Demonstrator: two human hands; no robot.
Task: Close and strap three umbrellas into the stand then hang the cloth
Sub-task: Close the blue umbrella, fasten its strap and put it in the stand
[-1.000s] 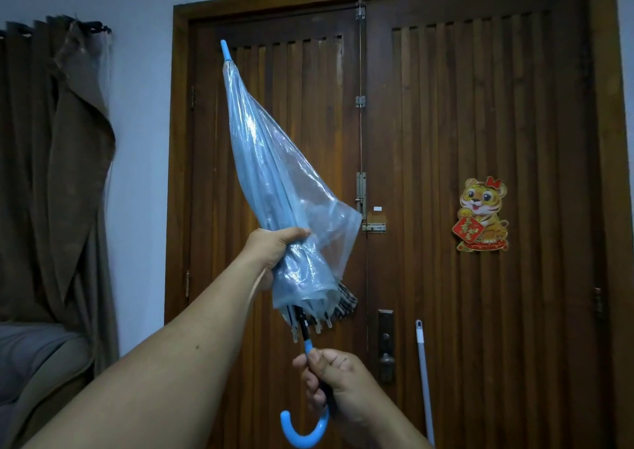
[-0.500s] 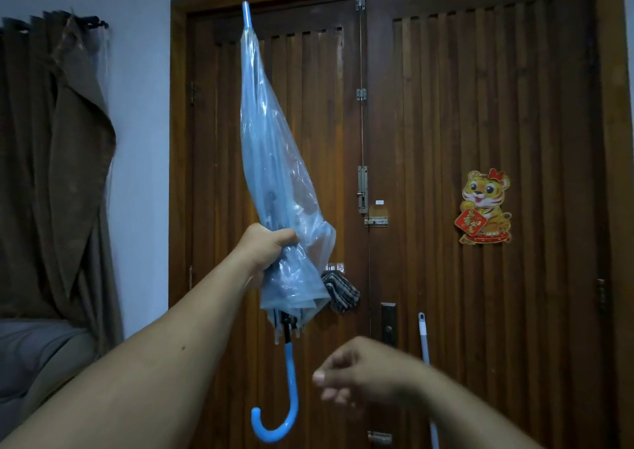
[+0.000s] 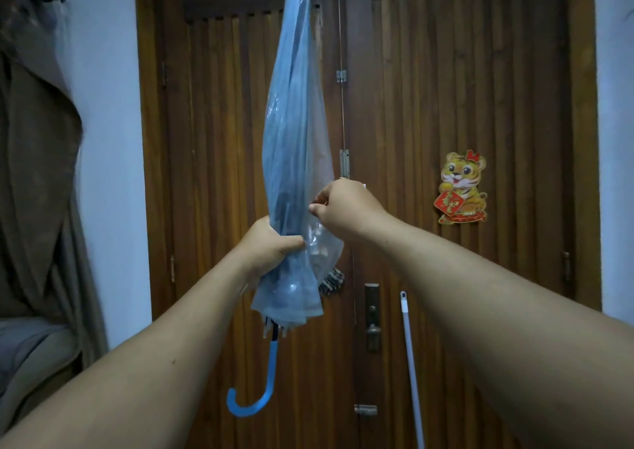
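Note:
A folded translucent blue umbrella (image 3: 295,122) stands upright before the door, tip out of frame at the top. Its blue hooked handle (image 3: 255,393) hangs free below. My left hand (image 3: 271,249) is wrapped around the lower canopy. My right hand (image 3: 343,206) pinches the loose plastic just above and to the right of the left hand. A dark checked cloth (image 3: 331,282) peeks out behind the canopy's lower edge. No stand or other umbrellas are in view.
A wooden double door (image 3: 446,105) fills the background, with a tiger sticker (image 3: 461,188) and a latch plate (image 3: 372,315). A white pole (image 3: 410,363) leans against it. Brown curtains (image 3: 37,140) and a grey seat (image 3: 31,349) are at the left.
The umbrella has swung from tilted left to upright and risen. My right hand let go of the handle and came up to pinch the canopy. My left hand kept its grip.

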